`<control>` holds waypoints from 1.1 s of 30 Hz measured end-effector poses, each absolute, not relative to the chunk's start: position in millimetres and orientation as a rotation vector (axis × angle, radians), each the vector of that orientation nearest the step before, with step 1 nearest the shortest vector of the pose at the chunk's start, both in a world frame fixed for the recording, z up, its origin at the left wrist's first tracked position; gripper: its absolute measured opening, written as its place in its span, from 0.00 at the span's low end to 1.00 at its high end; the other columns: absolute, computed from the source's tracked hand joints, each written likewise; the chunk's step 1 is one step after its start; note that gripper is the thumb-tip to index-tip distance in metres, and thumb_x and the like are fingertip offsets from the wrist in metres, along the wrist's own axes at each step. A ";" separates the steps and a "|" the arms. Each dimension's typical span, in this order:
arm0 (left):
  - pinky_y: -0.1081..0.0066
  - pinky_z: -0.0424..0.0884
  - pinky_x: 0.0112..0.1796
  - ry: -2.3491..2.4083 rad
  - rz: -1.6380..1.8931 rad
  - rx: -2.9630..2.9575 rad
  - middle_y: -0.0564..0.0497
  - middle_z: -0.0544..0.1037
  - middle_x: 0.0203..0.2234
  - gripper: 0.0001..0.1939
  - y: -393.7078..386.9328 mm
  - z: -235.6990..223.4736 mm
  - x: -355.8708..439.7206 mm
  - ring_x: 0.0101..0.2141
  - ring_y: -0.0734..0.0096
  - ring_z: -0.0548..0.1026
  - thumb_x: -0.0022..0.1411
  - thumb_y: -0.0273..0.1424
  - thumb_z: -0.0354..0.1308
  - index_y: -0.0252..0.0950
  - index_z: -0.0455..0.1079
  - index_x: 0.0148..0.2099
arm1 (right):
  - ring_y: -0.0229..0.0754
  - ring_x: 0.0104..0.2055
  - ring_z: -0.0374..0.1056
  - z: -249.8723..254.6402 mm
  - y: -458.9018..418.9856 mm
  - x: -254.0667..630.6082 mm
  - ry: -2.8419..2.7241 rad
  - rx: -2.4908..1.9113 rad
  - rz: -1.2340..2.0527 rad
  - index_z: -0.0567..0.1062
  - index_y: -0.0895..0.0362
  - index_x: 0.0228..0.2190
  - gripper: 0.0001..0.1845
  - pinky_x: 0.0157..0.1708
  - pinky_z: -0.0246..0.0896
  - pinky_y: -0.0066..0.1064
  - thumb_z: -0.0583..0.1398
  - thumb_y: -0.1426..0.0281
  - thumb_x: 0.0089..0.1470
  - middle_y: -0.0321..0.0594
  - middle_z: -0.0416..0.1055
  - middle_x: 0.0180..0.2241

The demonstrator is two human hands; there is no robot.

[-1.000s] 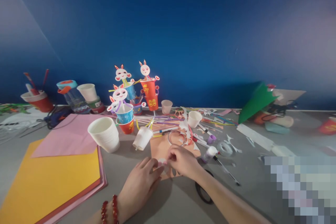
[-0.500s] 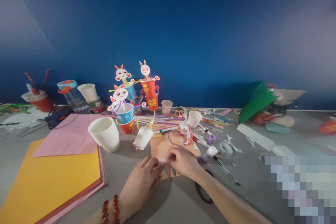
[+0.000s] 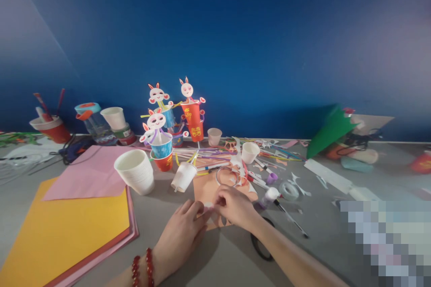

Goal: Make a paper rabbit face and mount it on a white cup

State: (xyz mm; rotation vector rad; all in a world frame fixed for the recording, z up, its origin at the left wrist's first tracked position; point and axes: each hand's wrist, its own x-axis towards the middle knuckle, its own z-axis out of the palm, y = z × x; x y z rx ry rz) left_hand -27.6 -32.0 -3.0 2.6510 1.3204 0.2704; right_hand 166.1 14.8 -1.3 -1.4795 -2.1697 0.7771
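In the head view, a peach paper sheet (image 3: 202, 186) is lying on the grey table (image 3: 222, 264), and everything else is taking its place around it. A small white piece (image 3: 208, 205) with a pinkish edge is sitting between the two hands, over the near part of the sheet. The left hand (image 3: 183, 235), wearing red bead bracelets (image 3: 149, 267) at the wrist, is reaching in from the near left of the sheet and pinching the piece's left side between thumb and fingers. The right hand (image 3: 235, 206) is resting over the sheet's near right, its fingertips drawn together on the piece's right side.

Just beyond the sheet's left edge, a white cup (image 3: 184, 177) is leaning over; farther left of it, a stack of white cups (image 3: 134, 172) is standing upright. Behind the sheet to the left, a red cup figure (image 3: 191, 116) and a blue cup figure (image 3: 161, 145) are showing rabbit faces. Right of the sheet, a white-topped bottle (image 3: 271, 196), a tape roll (image 3: 289, 196) and a pen (image 3: 291, 218) are lying. Well to its left, yellow paper (image 3: 74, 228) is lying partly under a pink sheet (image 3: 87, 170).
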 end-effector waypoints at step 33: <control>0.61 0.71 0.40 1.336 0.243 2.733 0.45 0.75 0.41 0.16 -30.9 -9.0 -26.8 0.40 0.58 0.72 0.66 0.23 0.53 0.37 0.69 0.54 | 0.49 0.47 0.67 1.7 -7.7 181.8 -2.833 -1.193 0.129 0.76 0.53 0.49 0.16 0.42 0.67 0.37 0.53 0.74 0.64 0.42 0.74 0.50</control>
